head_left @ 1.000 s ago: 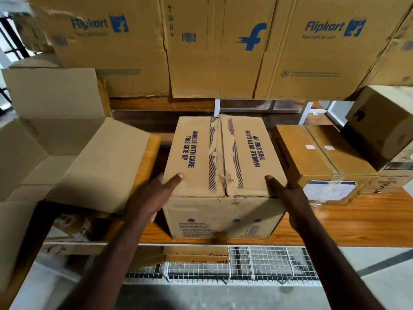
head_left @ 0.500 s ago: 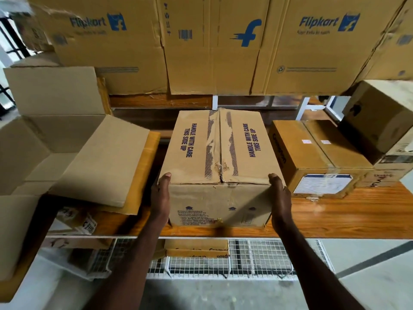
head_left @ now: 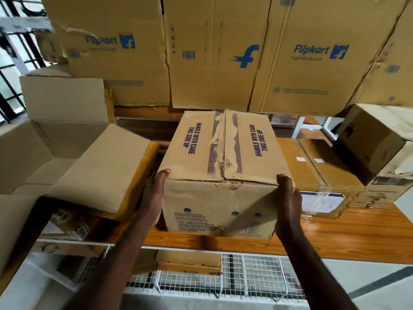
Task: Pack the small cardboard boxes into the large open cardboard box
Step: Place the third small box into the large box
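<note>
Left hand [head_left: 154, 198] and right hand [head_left: 287, 199] clamp opposite sides of a brown taped cardboard box printed "HANDLE WITH CARE THIS SIDE UP" [head_left: 223, 166], thumbs hooked over its top near edge. It stands at the front of an orange wooden shelf [head_left: 348, 233], between a large open plain cardboard box with raised flaps [head_left: 67, 153] on the left and a flat labelled brown carton [head_left: 321, 175] on the right. Tall cartons printed Flipkart [head_left: 312, 57] fill the shelf level above.

A taped brown box [head_left: 223, 173] printed "HANDLE WITH CARE" sits beside the large open box [head_left: 67, 153].
</note>
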Motion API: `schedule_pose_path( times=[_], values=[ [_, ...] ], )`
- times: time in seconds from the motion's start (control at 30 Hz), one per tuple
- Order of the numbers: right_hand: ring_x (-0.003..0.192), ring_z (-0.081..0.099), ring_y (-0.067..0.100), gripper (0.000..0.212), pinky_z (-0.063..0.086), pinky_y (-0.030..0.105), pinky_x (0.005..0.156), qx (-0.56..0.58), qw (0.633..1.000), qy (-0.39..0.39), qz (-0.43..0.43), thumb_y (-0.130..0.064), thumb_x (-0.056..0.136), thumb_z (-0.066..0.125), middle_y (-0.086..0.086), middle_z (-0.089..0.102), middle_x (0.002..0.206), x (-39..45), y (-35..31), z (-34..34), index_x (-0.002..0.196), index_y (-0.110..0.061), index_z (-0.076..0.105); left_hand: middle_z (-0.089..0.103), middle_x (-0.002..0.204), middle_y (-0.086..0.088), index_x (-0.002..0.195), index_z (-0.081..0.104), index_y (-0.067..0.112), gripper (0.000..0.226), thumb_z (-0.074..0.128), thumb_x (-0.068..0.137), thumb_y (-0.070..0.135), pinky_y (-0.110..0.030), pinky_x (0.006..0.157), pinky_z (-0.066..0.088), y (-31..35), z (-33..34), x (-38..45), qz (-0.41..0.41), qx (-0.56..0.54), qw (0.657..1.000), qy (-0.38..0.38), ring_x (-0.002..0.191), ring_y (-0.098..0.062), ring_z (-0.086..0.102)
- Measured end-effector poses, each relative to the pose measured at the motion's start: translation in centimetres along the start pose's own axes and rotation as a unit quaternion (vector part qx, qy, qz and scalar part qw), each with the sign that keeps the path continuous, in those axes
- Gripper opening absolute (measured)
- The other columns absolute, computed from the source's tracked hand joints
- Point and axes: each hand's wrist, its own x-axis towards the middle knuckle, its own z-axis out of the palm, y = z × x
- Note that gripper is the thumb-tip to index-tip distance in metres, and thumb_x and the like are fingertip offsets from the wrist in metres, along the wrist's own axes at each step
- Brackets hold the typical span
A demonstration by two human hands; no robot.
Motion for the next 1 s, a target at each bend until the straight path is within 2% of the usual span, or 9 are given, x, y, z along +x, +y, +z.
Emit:
schedule_pose_path(
  times=[0.1, 0.23, 0.4, 0.47, 0.53, 0.67, 0.77, 0.87, 1.0],
  values=[
    [0.112, 0.063, 0.034, 0.052, 0.055, 0.054, 0.094, 0.013, 0.999, -0.008, -0.048, -0.075, 0.090, 0.057, 0.005, 0.070, 0.111, -0.5, -2.9, 0.5, 0.115, -0.031, 0.069, 0.082, 0.098, -0.001, 0.115, 0.071, 0.034, 0.023, 0.060, 0.104, 0.050, -0.059, 0.089, 0.061, 3.2, 0.4, 0.3, 0.020, -0.005, 1.000, 0.015, 0.097, -0.035, 0.078],
    [0.113, 0.064, 0.035, 0.038, 0.052, 0.067, 0.102, 0.037, 0.994, -0.014, -0.098, -0.072, 0.095, 0.056, 0.003, 0.071, 0.111, -1.8, -6.5, 2.1, 0.108, -0.040, 0.071, 0.081, 0.095, 0.009, 0.112, 0.069, 0.037, 0.022, 0.056, 0.104, 0.053, -0.046, 0.086, 0.060, 7.2, -0.7, 0.7, 0.065, -0.011, 0.998, 0.020, 0.083, -0.013, 0.079],
    [0.114, 0.064, 0.030, 0.060, 0.055, 0.057, 0.098, 0.071, 0.990, -0.029, -0.117, -0.075, 0.090, 0.055, 0.002, 0.070, 0.117, -6.0, -9.9, 6.5, 0.127, -0.029, 0.068, 0.078, 0.120, -0.001, 0.126, 0.068, 0.041, 0.047, 0.061, 0.089, 0.068, -0.051, 0.094, 0.060, 11.4, -6.1, 0.3, 0.109, -0.039, 0.993, 0.009, 0.111, -0.027, 0.074],
    [0.114, 0.065, 0.028, 0.061, 0.055, 0.054, 0.099, 0.087, 0.988, -0.038, -0.124, -0.073, 0.090, 0.056, 0.001, 0.071, 0.118, -8.2, -10.6, 8.9, 0.130, -0.029, 0.068, 0.074, 0.127, -0.007, 0.135, 0.063, 0.032, 0.061, 0.062, 0.088, 0.070, -0.057, 0.099, 0.058, 12.8, -9.2, -0.1, 0.121, -0.042, 0.992, 0.010, 0.119, -0.034, 0.070],
    [0.114, 0.065, 0.026, 0.057, 0.055, 0.053, 0.097, 0.098, 0.986, -0.043, -0.125, -0.072, 0.090, 0.058, 0.001, 0.071, 0.120, -10.7, -11.1, 11.7, 0.129, -0.032, 0.068, 0.074, 0.128, -0.010, 0.128, 0.068, 0.032, 0.049, 0.061, 0.092, 0.064, -0.060, 0.102, 0.056, 14.5, -12.9, -0.6, 0.155, -0.041, 0.987, 0.022, 0.121, -0.037, 0.068],
    [0.112, 0.066, 0.022, 0.019, 0.054, 0.048, 0.094, 0.117, 0.982, -0.060, -0.136, -0.058, 0.102, 0.059, -0.010, 0.075, 0.111, -16.6, -11.1, 18.6, 0.108, -0.047, 0.073, 0.076, 0.127, -0.007, 0.115, 0.078, 0.034, 0.030, 0.066, 0.095, 0.053, -0.061, 0.113, 0.048, 17.4, -21.6, -1.4, 0.193, -0.043, 0.978, 0.059, 0.124, -0.031, 0.068],
    [0.109, 0.067, 0.020, 0.019, 0.054, 0.047, 0.091, 0.118, 0.979, -0.081, -0.144, -0.054, 0.105, 0.056, -0.017, 0.077, 0.103, -21.2, -10.7, 23.9, 0.098, -0.055, 0.074, 0.076, 0.120, -0.009, 0.110, 0.077, 0.030, 0.031, 0.068, 0.091, 0.052, -0.060, 0.111, 0.051, 19.1, -28.8, -1.7, 0.200, -0.045, 0.976, 0.077, 0.116, -0.031, 0.070],
    [0.099, 0.063, 0.020, 0.021, 0.048, 0.045, 0.084, 0.133, 0.978, -0.102, -0.127, -0.058, 0.097, 0.058, -0.015, 0.073, 0.092, -25.4, -10.2, 29.4, 0.094, -0.047, 0.076, 0.074, 0.108, -0.009, 0.100, 0.077, 0.028, 0.028, 0.066, 0.090, 0.053, -0.058, 0.106, 0.052, 20.8, -35.9, -2.3, 0.211, -0.025, 0.974, 0.077, 0.104, -0.029, 0.069],
    [0.090, 0.056, 0.014, 0.032, 0.043, 0.039, 0.079, 0.142, 0.979, -0.111, -0.097, -0.060, 0.091, 0.062, -0.019, 0.066, 0.081, -29.7, -10.0, 35.6, 0.102, -0.032, 0.072, 0.075, 0.112, -0.013, 0.112, 0.074, 0.022, 0.039, 0.061, 0.093, 0.054, -0.055, 0.102, 0.054, 22.8, -43.4, -2.8, 0.215, -0.021, 0.973, 0.082, 0.105, -0.032, 0.071]
  ],
)
